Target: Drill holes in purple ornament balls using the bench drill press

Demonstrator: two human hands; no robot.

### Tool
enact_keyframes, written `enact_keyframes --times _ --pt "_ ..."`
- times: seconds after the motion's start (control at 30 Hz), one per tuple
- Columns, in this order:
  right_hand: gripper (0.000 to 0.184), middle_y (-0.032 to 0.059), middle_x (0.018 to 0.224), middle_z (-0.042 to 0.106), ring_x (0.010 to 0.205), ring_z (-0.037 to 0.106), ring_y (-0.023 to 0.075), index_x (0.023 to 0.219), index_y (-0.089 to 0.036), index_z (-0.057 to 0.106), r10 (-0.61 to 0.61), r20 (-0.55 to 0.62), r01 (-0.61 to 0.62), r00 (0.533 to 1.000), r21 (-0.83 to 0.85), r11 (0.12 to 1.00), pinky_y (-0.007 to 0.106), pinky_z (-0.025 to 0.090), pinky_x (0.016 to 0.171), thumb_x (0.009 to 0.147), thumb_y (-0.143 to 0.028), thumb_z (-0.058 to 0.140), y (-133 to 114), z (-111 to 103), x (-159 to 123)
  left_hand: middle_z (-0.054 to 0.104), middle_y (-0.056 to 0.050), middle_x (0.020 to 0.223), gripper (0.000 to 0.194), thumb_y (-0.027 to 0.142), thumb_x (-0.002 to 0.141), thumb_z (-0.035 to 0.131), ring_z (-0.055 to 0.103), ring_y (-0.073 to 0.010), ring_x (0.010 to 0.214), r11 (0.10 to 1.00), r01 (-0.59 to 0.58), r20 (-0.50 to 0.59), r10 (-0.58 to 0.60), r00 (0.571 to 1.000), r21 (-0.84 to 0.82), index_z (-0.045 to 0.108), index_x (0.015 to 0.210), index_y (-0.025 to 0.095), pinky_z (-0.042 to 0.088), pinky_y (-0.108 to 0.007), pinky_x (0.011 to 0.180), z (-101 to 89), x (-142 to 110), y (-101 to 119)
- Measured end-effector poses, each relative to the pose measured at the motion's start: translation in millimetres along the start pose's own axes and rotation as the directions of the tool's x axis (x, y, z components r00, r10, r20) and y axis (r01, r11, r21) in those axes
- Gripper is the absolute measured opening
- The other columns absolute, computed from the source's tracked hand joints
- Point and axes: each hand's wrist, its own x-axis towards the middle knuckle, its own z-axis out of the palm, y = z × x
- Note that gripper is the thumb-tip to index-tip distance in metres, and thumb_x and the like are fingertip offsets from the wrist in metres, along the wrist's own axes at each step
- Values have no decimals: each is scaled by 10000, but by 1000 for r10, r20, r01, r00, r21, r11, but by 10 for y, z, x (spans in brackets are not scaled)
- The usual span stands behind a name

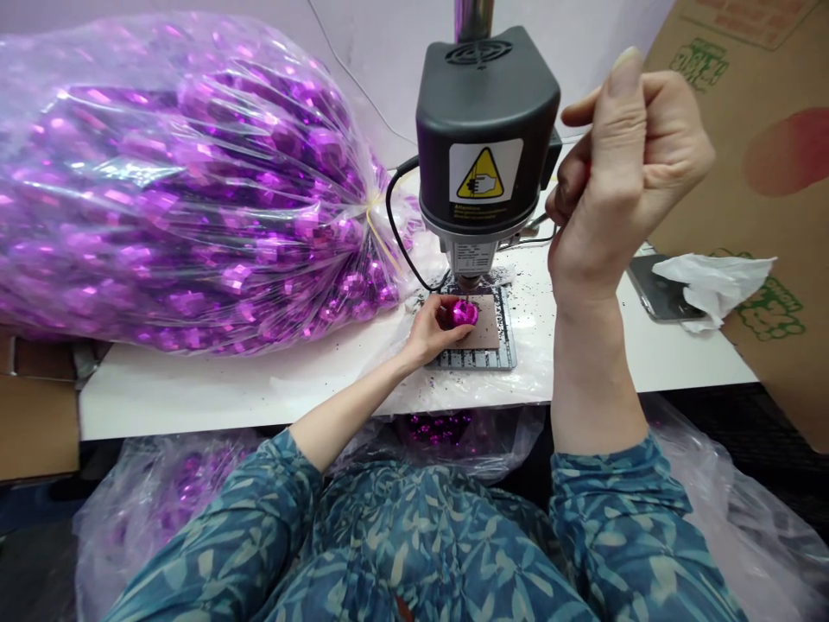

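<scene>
Under the black bench drill press [485, 130], my left hand [433, 328] pinches a shiny purple faceted ball [465, 313] between thumb and fingers. The ball rests on a flat brown board [487, 333], directly below the chuck [469, 281]. That board lies on the slotted grey base [509, 354] of the press. My right hand [615, 164] is raised at the right of the drill head, its fingers curled closed. A metal lever [536, 226] runs from the press toward this fist; the part inside the fingers is hidden.
A large tied clear bag [181, 190] of purple balls fills the left of the white table [259, 389]. Dark shavings lie around the base. A phone [657, 285], crumpled white tissue [718, 281] and a cardboard box [764, 199] are at right. Another plastic bag [492, 441] hangs below the table edge.
</scene>
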Motion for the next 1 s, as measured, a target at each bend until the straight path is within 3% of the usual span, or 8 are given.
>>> enact_keyframes --times 0.17,0.37,0.53,0.67,0.83,1.0 --pt "683 -98 460 307 378 337 19 682 -171 534 19 15 -20 1000 72 997 252 214 394 739 -839 662 -26 -3 17 713 -107 1184 536 269 714 950 668 -284 1145 996 -61 10 61 998 66 723 1192 185 530 -450 1057 65 9 -63" --pt "651 -98 464 304 373 318 22 693 -178 536 3 23 -4 1000 38 999 247 223 391 769 -817 640 -3 -25 -4 723 -113 1225 554 268 740 939 691 -278 1166 998 -38 77 42 996 -42 694 1231 189 550 -424 1055 77 26 -62" --pt "516 -78 489 320 394 320 8 705 -173 558 -89 -28 89 996 -23 996 231 213 428 887 -653 604 -18 -82 -195 725 -113 1227 572 277 742 942 693 -276 1160 998 -39 69 43 997 -51 685 1244 186 548 -434 1064 83 23 -103" --pt "426 -66 551 377 444 366 -4 752 -172 573 -80 -68 75 994 -76 994 206 261 501 977 -534 568 -86 -178 -418 723 -118 1251 578 296 769 929 694 -276 1171 997 -58 82 61 995 -46 671 1276 190 548 -434 1067 89 25 -157" --pt "452 -52 562 354 449 357 19 763 -200 574 -37 -72 28 997 -124 992 237 286 500 970 -602 561 -32 -309 -566 716 -120 1261 584 321 787 920 692 -274 1172 997 -53 92 58 994 -60 656 1292 192 546 -435 1063 88 18 -167" --pt "476 -52 565 323 442 318 17 768 -217 572 -147 -87 136 985 -121 983 234 292 498 950 -657 548 160 -387 -613 726 -110 1225 577 303 788 922 707 -265 1134 998 -47 91 51 995 -45 649 1282 185 560 -422 1040 88 9 -135"
